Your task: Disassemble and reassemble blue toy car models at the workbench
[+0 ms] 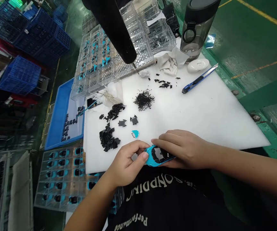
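A light-blue toy car body (pixel 152 157) with a black interior is held between both hands at the front edge of the white work board (pixel 215 118). My left hand (pixel 131 160) pinches its left end with thumb and forefinger. My right hand (pixel 184 149) wraps over the other end, hiding part of it. Just beyond the hands lies a small blue shell piece (pixel 135 133). Two dark flat parts (pixel 122 123) rest farther up, near a pile of black moulded parts (pixel 108 138) and a heap of tiny black pieces (pixel 144 100).
A black electric screwdriver (pixel 119 35) hangs over the board. Behind it stand clear compartment trays (pixel 119 72). A blue utility knife (pixel 198 79), white case (pixel 198 65) and water bottle (pixel 196 32) sit at the back right. At left are a blue bin (pixel 56 118) and a tray of car bodies (pixel 56 189).
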Demonstrator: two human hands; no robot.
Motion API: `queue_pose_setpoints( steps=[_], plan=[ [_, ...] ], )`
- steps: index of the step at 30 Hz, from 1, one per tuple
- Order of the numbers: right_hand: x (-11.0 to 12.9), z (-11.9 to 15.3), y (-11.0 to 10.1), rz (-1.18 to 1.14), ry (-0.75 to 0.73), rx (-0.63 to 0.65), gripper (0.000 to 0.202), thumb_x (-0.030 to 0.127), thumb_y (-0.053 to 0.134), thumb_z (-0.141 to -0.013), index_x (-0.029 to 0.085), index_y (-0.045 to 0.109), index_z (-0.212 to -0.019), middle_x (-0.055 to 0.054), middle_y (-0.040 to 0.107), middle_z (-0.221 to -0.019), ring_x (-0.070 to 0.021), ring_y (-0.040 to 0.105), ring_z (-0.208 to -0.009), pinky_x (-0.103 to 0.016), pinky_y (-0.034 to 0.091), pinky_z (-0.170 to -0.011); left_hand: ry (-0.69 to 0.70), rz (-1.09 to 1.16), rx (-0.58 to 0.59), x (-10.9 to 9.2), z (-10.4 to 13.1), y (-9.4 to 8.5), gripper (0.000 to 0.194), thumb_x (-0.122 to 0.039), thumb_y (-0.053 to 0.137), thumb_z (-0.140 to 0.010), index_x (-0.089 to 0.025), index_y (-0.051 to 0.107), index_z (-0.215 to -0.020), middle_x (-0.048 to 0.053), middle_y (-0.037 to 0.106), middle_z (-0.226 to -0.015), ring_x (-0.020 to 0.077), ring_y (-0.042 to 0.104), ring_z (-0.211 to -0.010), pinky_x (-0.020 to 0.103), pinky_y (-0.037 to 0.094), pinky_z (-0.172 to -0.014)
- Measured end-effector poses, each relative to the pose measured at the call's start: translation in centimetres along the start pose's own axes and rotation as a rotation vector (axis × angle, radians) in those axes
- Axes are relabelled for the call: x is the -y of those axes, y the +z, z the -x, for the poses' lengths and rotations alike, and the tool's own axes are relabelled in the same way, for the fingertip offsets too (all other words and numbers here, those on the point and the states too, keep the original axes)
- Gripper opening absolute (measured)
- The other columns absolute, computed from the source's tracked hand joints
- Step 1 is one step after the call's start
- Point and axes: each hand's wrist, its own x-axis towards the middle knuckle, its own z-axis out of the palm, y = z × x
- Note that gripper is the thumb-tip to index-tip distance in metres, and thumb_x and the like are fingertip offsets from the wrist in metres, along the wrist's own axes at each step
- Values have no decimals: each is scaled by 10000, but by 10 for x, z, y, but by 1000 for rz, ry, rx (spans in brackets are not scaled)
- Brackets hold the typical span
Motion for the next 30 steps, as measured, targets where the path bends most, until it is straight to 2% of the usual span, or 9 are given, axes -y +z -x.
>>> queue_pose_setpoints(
  steps=[4, 13, 18, 20, 21, 24, 25, 27, 30],
  plan=[
    [0, 0, -2, 20, -25, 4, 483, 454, 448, -996, 61, 474, -1276, -142, 646, -937, -226, 598, -759, -355, 481, -687, -30, 93, -13, 4, 3, 2, 183, -312, 523, -938, -193, 609, -1045, 39, 587, -865, 134, 520, -731, 265, 448, -673],
    [0, -1, -2, 58, -50, 26, 497, 448, 408, -1009, 32, 476, -1272, -139, 641, -928, -240, 590, -776, -367, 480, -677, -171, 93, -39, -3, 2, 7, 153, -296, 636, -865, -186, 584, -959, -31, 459, -698, 91, 439, -629, 218, 392, -586],
    [0, 1, 0, -29, 2, -23, 516, 453, 529, -959, 45, 499, -1274, -152, 648, -934, -237, 589, -760, -364, 481, -672, -149, 146, -36, 0, 2, 6, 234, -351, 632, -875, -176, 602, -1027, -4, 508, -745, 106, 480, -667, 234, 423, -617],
    [2, 1, 0, -217, 148, -64, 549, 483, 636, -889, 80, 536, -1249, -142, 650, -946, -235, 604, -794, -354, 490, -686, -77, 177, -72, 7, 2, 6, 369, -410, 641, -866, -182, 584, -1150, 31, 559, -836, 131, 529, -725, 257, 453, -655],
    [4, 0, 0, -382, 270, -68, 548, 499, 667, -861, 103, 560, -1225, -129, 651, -946, -227, 612, -801, -340, 495, -685, -31, 179, -111, 10, 2, 6, 438, -434, 651, -855, -190, 561, -1209, 45, 572, -890, 137, 544, -743, 268, 464, -672],
    [12, -3, 2, -1084, 680, -9, 495, 586, 597, -873, 141, 610, -1088, -83, 648, -887, -170, 624, -694, -273, 492, -594, 144, 114, -279, 15, -1, 8, 508, -409, 682, -841, -232, 514, -1287, 57, 563, -998, 129, 557, -752, 296, 483, -732],
    [15, -3, 4, -1312, 760, 1, 511, 624, 551, -882, 137, 608, -1024, -75, 640, -863, -152, 620, -640, -253, 482, -551, 210, 71, -326, 15, -4, 10, 494, -362, 687, -845, -241, 510, -1291, 58, 558, -1018, 127, 558, -761, 308, 489, -759],
    [19, -4, 8, -1615, 835, -30, 547, 668, 511, -880, 130, 593, -940, -69, 628, -834, -133, 618, -583, -220, 468, -497, 335, -38, -391, 9, -11, 13, 481, -247, 687, -844, -242, 507, -1290, 61, 554, -1030, 132, 559, -793, 333, 496, -805],
    [23, -5, 13, -1743, 844, -75, 535, 647, 518, -890, 120, 594, -936, -70, 629, -811, -126, 629, -565, -200, 482, -482, 436, -203, -422, -3, -23, 18, 434, -121, 669, -825, -211, 544, -1231, 63, 557, -1015, 126, 541, -788, 318, 507, -778]
  ],
)
